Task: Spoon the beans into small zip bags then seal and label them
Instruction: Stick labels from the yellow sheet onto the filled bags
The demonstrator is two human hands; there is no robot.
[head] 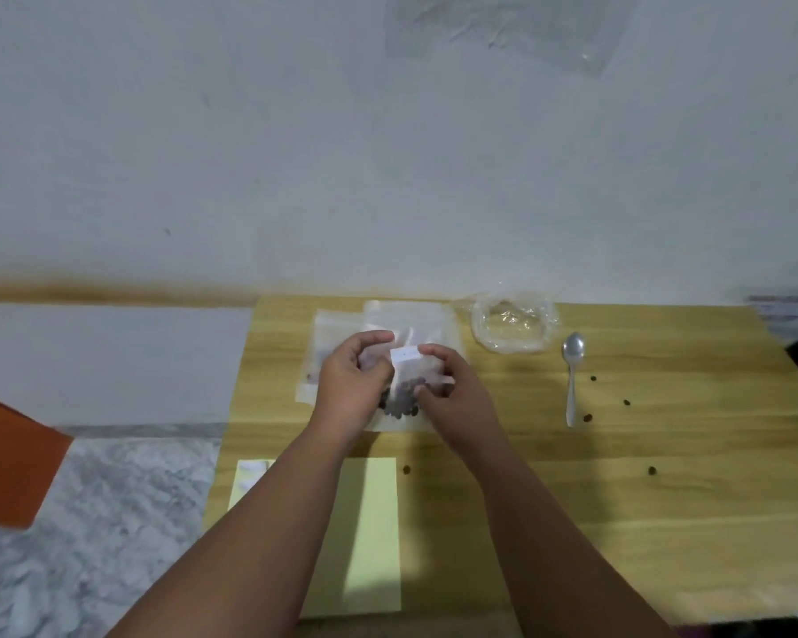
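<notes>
I can read no writing anywhere on my feed. The white label [405, 353] on the small zip bag [408, 379] shows only a faint dark speck (too blurred to be read), and the pale yellow sheet [374, 522] looks unmarked.

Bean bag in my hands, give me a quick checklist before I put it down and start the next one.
1. Grip: the left hand and right hand both pinch the small zip bag: ok.
2. The beans are inside the bag: ok.
3. Zip fully sealed: cannot tell.
4. The white label sits at the bag's top: ok; writing on it: cannot tell.
5. Nothing spilled: not ok, loose beans lie on the table.
6. The spoon lies free on the table: ok.
</notes>
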